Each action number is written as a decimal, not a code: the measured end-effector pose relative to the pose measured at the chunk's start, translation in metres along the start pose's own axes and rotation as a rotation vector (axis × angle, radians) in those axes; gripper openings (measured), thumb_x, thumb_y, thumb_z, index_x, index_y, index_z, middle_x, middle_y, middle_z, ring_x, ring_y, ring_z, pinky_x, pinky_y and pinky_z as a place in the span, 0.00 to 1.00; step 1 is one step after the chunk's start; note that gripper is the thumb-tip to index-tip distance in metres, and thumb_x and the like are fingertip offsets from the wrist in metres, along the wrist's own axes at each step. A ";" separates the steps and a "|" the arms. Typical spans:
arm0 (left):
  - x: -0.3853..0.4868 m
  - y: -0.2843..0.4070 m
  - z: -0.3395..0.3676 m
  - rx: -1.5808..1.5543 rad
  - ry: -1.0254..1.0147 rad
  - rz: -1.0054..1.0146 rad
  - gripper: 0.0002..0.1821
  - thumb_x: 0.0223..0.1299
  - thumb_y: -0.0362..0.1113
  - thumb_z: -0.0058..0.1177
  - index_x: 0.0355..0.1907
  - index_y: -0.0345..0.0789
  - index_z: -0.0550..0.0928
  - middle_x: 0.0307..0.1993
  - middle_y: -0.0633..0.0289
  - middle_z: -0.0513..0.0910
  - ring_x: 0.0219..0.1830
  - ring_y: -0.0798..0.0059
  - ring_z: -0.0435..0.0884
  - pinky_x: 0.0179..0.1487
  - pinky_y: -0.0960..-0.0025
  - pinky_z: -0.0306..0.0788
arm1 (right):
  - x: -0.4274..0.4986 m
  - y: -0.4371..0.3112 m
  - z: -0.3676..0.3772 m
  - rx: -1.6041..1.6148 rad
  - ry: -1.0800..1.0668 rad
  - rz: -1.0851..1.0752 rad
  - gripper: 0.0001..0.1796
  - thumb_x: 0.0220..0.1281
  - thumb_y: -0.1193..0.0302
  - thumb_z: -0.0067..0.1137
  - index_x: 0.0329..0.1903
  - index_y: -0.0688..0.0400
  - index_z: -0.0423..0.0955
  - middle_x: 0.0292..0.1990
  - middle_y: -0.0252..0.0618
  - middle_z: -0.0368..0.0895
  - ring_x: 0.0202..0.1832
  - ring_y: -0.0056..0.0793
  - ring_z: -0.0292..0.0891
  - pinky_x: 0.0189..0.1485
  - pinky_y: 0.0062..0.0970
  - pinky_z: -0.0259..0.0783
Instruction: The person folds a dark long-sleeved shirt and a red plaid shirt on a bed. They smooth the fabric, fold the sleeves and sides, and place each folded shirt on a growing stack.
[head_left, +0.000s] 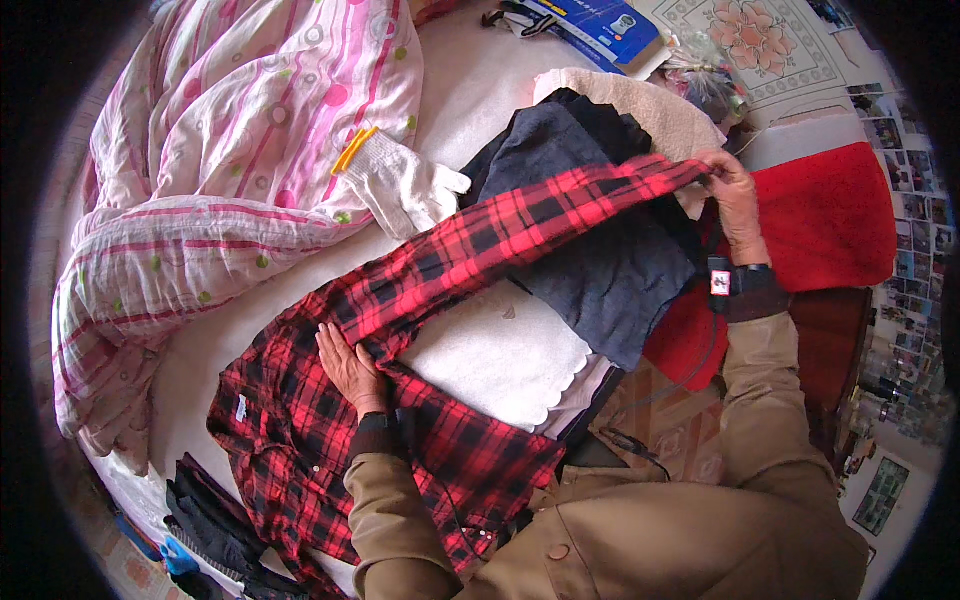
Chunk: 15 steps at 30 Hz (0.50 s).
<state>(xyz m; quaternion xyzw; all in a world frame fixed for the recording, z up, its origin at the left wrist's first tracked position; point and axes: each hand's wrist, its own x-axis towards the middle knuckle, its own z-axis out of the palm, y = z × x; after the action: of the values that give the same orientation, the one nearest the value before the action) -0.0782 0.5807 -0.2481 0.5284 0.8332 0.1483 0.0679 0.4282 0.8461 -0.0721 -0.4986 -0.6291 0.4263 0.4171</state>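
A red and black plaid shirt lies spread on the white bed cover. My left hand rests flat on it near the shoulder, fingers apart. Up at the right, my right hand grips the cuff end of one sleeve. That sleeve stretches taut between the two hands. It passes over a dark grey garment, which it partly hides. Small buttons show on the shirt front, and a pale tag sits near its collar.
A pink and white quilt is heaped at the left, with white knit gloves beside it. A cream towel, a blue box and red cloth lie beyond. Folded dark clothes sit at the lower left.
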 end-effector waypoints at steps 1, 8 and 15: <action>0.000 0.000 0.000 0.003 0.006 0.005 0.32 0.59 0.39 0.38 0.67 0.35 0.53 0.68 0.56 0.51 0.70 0.61 0.46 0.71 0.61 0.40 | -0.001 -0.004 -0.001 -0.019 -0.044 -0.067 0.09 0.53 0.83 0.52 0.37 0.60 0.74 0.35 0.30 0.77 0.41 0.17 0.72 0.46 0.18 0.68; 0.000 -0.002 0.002 -0.007 0.030 0.022 0.31 0.60 0.39 0.37 0.67 0.35 0.54 0.68 0.56 0.51 0.70 0.61 0.46 0.70 0.61 0.40 | -0.035 0.055 0.004 -0.403 -0.066 0.195 0.08 0.54 0.82 0.50 0.36 0.61 0.75 0.34 0.31 0.77 0.39 0.18 0.73 0.45 0.20 0.69; 0.001 -0.002 0.004 0.034 0.019 0.019 0.31 0.60 0.39 0.37 0.67 0.35 0.54 0.68 0.56 0.51 0.70 0.61 0.46 0.70 0.61 0.40 | -0.033 -0.003 0.069 -0.878 -0.067 -0.373 0.09 0.48 0.80 0.55 0.35 0.58 0.75 0.41 0.39 0.75 0.48 0.38 0.71 0.52 0.31 0.67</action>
<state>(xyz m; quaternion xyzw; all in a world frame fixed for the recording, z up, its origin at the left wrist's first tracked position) -0.0793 0.5811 -0.2522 0.5357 0.8313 0.1397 0.0498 0.3666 0.8050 -0.0930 -0.4924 -0.8415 0.0538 0.2158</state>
